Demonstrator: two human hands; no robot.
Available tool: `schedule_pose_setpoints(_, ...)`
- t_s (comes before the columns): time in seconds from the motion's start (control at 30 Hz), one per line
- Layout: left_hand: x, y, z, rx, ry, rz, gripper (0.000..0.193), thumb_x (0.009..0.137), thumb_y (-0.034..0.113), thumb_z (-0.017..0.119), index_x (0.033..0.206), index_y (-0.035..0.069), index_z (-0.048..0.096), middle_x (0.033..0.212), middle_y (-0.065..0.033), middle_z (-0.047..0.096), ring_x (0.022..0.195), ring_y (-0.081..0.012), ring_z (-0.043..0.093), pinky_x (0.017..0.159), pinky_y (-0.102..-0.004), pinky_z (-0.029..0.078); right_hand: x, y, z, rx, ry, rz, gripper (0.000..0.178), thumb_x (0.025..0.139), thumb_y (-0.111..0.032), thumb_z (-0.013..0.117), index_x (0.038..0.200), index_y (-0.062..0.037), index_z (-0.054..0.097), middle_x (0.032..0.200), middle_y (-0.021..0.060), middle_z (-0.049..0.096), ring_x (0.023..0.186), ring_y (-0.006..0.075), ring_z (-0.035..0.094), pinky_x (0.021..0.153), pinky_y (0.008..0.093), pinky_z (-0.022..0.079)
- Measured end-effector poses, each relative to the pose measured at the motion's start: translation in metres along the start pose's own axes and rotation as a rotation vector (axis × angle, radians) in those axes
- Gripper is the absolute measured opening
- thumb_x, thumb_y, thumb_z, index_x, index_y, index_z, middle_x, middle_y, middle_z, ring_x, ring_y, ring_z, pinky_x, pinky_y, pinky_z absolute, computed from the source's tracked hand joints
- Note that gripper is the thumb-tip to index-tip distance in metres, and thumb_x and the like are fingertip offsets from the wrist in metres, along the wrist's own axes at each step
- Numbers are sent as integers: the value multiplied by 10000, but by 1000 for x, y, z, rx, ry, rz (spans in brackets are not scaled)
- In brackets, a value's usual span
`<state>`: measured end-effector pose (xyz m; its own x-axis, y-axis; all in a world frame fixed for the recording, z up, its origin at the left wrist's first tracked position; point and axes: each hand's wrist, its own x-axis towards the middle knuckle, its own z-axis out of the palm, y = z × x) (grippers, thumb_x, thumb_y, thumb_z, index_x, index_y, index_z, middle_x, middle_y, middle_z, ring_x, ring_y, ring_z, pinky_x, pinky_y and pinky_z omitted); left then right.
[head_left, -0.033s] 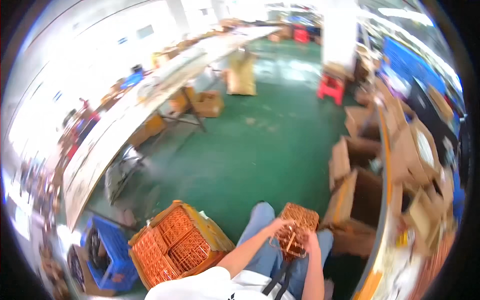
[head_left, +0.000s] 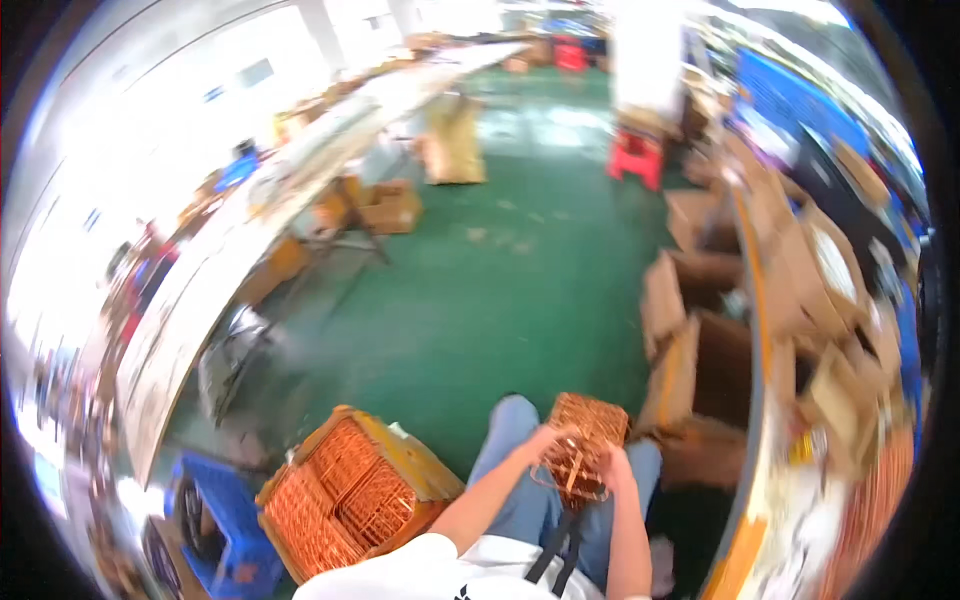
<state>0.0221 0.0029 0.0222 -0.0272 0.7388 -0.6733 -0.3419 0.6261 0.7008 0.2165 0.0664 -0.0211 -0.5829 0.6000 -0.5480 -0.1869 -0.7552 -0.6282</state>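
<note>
Farthest left, one long table ran away from me, and below its near end stood one blue crate. Just right of that, one carton was packed with orange-brown wire pieces, too blurred to count; my left forearm crossed in front of its corner. Beyond were one small carton by the table legs and one pale yellow sack. My left hand gripped one copper-coloured wire piece above my lap, just in front of a copper-coloured mesh block. My right hand grasped the same piece from the other side; how firmly, I couldn't tell. Well ahead stood one red stool. To my right, at least three open cartons crowded the floor, partly hidden behind one bench edge, with one blue panel beyond.
</note>
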Motion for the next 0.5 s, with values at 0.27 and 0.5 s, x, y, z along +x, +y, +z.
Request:
schedule_pose_setpoints(0.27, 21, -5, -11, -55, -71, 83, 267, 769, 261, 663, 910, 64, 550, 714, 2, 536, 472, -43, 420, 356, -178, 272, 1, -9, 13, 165, 101, 15, 195, 774, -153, 578, 936, -44, 582, 824, 64, 554, 760, 187, 529, 739, 359, 473)
schedule_pose_setpoints(0.5, 14, -10, -20, -60, -127, 102, 127, 793, 57, 577, 904, 44, 517, 644, -3, 470, 490, -55, 418, 378, -192, 333, 0, 9, 25, 94, 120, -40, 193, 791, -194, 595, 940, -71, 598, 839, 34, 573, 790, 145, 536, 717, 322, 469)
